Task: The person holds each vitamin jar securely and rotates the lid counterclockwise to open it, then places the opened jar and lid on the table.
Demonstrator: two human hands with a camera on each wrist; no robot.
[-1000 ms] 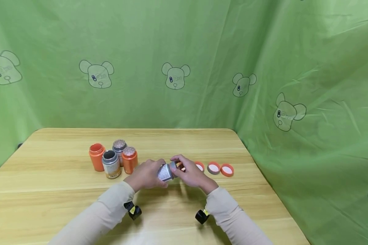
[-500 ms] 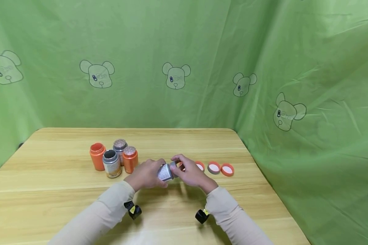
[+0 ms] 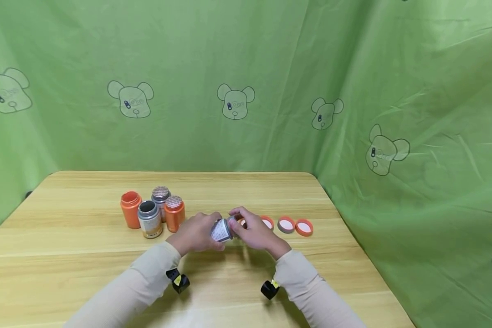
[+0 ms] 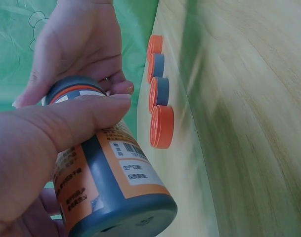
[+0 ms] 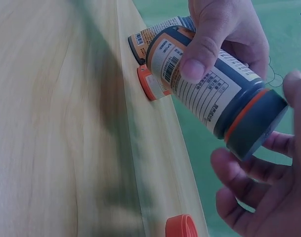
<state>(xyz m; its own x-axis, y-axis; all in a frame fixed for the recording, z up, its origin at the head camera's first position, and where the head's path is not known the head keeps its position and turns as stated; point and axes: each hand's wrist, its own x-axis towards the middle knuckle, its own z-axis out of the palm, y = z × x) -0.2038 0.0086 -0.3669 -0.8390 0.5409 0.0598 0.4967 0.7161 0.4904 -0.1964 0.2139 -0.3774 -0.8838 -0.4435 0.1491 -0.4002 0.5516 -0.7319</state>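
Observation:
My left hand (image 3: 194, 234) grips a dark grey supplement bottle (image 3: 220, 231) round its body, with the thumb across the label. The bottle is tilted, its capped end toward my right hand (image 3: 254, 230). A dark grey screw cap (image 5: 259, 126) sits on the neck, an orange band showing below it. The right thumb and fingers curve round this cap from both sides. In the left wrist view the bottle's base (image 4: 135, 217) faces the camera, and the right hand (image 4: 86, 42) is behind the cap.
At the left stand an open orange bottle (image 3: 131, 213), an open grey bottle (image 3: 150, 225), a foil-sealed grey bottle (image 3: 161, 195) and a foil-sealed orange bottle (image 3: 174, 217). Several removed caps (image 3: 286, 224) lie in a row to the right, white linings up. Green cloth (image 3: 180, 150) hangs behind the table.
The right thumb and fingers have shifted slightly round the cap, and less of it shows in the head view. The left hand and bottle stay nearly in place.

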